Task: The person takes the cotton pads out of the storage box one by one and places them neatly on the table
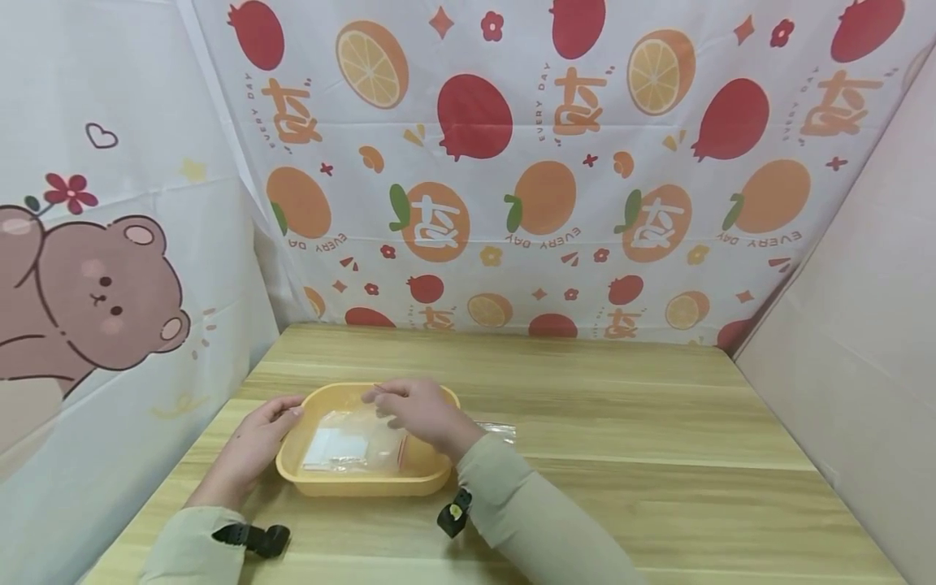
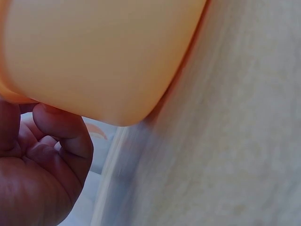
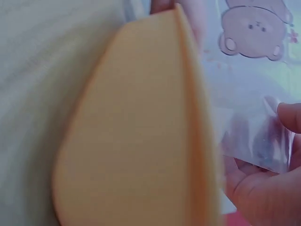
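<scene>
A yellow plastic basin (image 1: 369, 486) stands on the table. My left hand (image 1: 256, 439) grips its left rim; in the left wrist view curled fingers (image 2: 70, 132) meet the rim from outside. Over the basin's far right part is my right hand (image 1: 424, 413). It pinches a clear plastic bag (image 3: 258, 141), which shows best in the right wrist view. Inside the basin lie clear zip bags (image 1: 383, 451), along with something flat and white (image 1: 336, 445). What the pinched bag holds, if anything, I cannot tell.
Just right of the basin, partly behind my right forearm, another clear zip bag (image 1: 500, 432) lies on the wood-grain table (image 1: 658, 455). Printed cloth walls (image 1: 475, 203) enclose the table at the back and both sides. Black straps with small devices (image 1: 455, 513) sit at my wrists.
</scene>
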Tool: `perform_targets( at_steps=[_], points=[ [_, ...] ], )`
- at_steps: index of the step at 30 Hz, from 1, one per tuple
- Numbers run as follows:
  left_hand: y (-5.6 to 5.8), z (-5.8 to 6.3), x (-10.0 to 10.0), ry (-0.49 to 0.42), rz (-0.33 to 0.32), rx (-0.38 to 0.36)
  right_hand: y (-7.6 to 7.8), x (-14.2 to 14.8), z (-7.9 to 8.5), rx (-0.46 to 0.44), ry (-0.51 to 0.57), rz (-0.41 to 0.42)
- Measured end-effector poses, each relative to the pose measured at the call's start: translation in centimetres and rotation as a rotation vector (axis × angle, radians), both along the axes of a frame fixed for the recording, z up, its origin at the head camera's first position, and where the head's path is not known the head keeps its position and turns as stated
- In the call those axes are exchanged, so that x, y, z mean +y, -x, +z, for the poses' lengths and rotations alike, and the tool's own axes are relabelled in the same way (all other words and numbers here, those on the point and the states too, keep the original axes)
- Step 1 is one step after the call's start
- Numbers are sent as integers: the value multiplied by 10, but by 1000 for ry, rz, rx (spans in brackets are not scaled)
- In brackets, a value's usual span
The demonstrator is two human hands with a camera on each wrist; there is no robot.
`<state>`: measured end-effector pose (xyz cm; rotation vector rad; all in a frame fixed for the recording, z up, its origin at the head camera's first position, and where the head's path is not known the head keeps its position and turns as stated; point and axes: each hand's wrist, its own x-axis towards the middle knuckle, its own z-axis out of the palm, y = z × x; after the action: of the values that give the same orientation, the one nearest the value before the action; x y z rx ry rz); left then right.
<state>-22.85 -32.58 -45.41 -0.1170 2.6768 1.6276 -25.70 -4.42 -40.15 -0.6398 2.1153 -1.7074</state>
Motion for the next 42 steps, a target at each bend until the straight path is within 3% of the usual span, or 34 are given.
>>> perform_targets(
  at_steps=[5,14,25,30,42],
  points=[
    [2,-1,-1,-3,-8,3,9,19,6,56,24,48],
    [5,-1,-3,-5,-8,11,14,54,24,16,35,49],
    [3,0,-2,-25,-12,22,22,113,37,44,-32,83],
    [2,1,-1,-34,-8,9,24,146,37,63,-122,131],
    [-3,0,1,-22,9,-7,27,202,17,81,-412,308]
  ],
)
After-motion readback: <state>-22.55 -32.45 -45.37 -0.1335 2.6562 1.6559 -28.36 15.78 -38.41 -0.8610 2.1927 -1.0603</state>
